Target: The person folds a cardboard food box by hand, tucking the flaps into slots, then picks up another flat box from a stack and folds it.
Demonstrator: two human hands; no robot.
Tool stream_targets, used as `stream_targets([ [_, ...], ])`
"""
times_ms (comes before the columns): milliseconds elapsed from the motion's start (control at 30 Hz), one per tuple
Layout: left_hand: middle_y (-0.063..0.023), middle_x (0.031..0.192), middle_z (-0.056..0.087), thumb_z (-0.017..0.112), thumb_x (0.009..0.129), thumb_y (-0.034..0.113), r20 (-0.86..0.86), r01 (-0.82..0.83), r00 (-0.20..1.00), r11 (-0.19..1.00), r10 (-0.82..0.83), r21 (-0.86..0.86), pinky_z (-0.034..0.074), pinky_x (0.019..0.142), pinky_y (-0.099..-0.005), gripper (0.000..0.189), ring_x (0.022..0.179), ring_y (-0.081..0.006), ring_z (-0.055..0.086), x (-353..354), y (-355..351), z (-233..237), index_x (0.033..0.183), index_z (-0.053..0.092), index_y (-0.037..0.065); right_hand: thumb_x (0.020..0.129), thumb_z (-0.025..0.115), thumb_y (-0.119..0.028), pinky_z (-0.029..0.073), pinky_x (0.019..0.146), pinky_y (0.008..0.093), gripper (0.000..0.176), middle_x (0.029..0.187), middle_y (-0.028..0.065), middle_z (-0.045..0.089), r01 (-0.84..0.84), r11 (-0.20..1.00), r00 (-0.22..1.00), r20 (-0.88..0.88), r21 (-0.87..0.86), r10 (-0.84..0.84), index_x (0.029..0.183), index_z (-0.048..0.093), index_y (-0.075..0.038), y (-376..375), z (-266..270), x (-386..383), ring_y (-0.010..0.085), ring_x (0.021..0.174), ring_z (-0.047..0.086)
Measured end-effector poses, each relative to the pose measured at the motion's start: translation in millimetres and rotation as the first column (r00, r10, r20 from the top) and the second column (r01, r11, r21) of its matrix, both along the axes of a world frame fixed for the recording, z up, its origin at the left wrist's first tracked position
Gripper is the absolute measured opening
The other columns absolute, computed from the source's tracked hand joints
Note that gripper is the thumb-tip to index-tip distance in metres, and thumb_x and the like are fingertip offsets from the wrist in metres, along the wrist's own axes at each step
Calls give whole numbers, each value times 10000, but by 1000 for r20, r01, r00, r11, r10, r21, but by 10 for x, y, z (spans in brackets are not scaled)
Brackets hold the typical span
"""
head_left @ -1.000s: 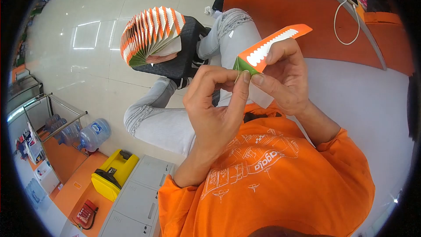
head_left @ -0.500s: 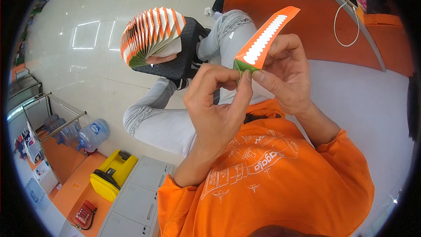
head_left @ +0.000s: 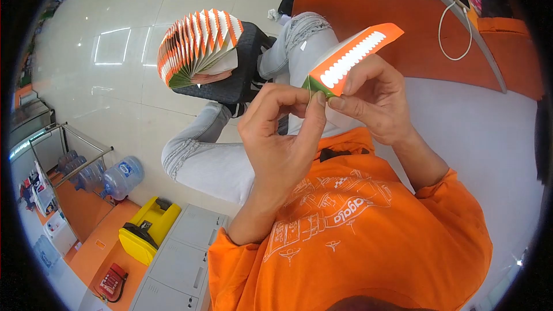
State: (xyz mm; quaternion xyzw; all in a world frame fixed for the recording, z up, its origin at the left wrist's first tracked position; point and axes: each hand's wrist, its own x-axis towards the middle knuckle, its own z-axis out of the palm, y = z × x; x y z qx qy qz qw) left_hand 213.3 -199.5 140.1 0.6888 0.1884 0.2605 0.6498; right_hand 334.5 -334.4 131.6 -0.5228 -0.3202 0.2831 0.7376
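Between my two hands is a folded paper piece (head_left: 356,57), orange with a row of white scallops and a green end. My left hand (head_left: 282,135) pinches the green end between thumb and index finger. Along the lower right side of the piece, my right hand (head_left: 380,101) grips it with thumb and bent fingers. A fan of similar folded papers (head_left: 201,43), orange, white and green, rests on a black stool (head_left: 246,60) beyond my left hand.
My knees in grey jeans (head_left: 213,167) flank the stool. An orange desk panel (head_left: 357,14) stands at upper right, with a white cable (head_left: 440,40) hanging there. Grey lockers (head_left: 178,253), a yellow container (head_left: 147,227) and water bottles (head_left: 122,177) are at lower left.
The paper piece has tilted, its far tip swinging right and down, so more of its upper side shows. Both hands have shifted slightly and still grip it.
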Motion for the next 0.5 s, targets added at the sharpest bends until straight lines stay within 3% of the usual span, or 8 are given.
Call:
stream_targets([
  [67, -40, 926, 639, 744, 903, -41, 21, 47, 999, 998, -46, -45, 464, 731, -213, 88, 815, -78, 576, -1, 38, 20, 952, 671, -35, 879, 764, 60, 553, 922, 297, 253, 1054, 63, 648, 32, 999, 997, 66, -26, -31, 1041, 591, -29, 1, 0, 8, 128, 1020, 656],
  [133, -45, 929, 643, 746, 904, -40, 41, 99, 995, 991, -96, -91, 467, 736, -215, 103, 819, -83, 579, -27, 82, 28, 984, 681, -42, 871, 765, 77, 581, 906, 300, 255, 1061, 87, 669, 38, 998, 996, -78, 46, -34, 1037, 593, -13, -1, -23, 5, 143, 1008, 685],
  [200, -66, 941, 657, 748, 904, -45, 25, 160, 987, 987, -159, -5, 479, 747, -223, 134, 835, -101, 602, -68, 138, 21, 1029, 701, -55, 871, 762, 82, 589, 907, 302, 255, 1065, 96, 673, 39, 998, 996, -80, 47, -36, 1036, 590, -10, -11, -24, 3, 150, 1012, 693],
  [300, -91, 938, 688, 748, 895, -60, -19, 89, 996, 990, -87, 114, 493, 744, -235, 118, 839, -119, 633, -119, 144, 31, 1010, 720, -59, 870, 759, 88, 604, 892, 303, 257, 1056, 104, 681, 50, 998, 997, -53, 47, -48, 1035, 585, -5, 7, -7, -30, 158, 1002, 710],
  [500, -124, 919, 736, 782, 855, -62, -53, 146, 989, 978, -139, 149, 510, 716, -248, 130, 816, -141, 670, -138, 196, 88, 979, 755, -34, 868, 756, 91, 630, 823, 301, 259, 997, 102, 699, 57, 998, 994, 97, 15, -59, 1038, 581, 4, -13, 9, -22, 176, 938, 742],
])
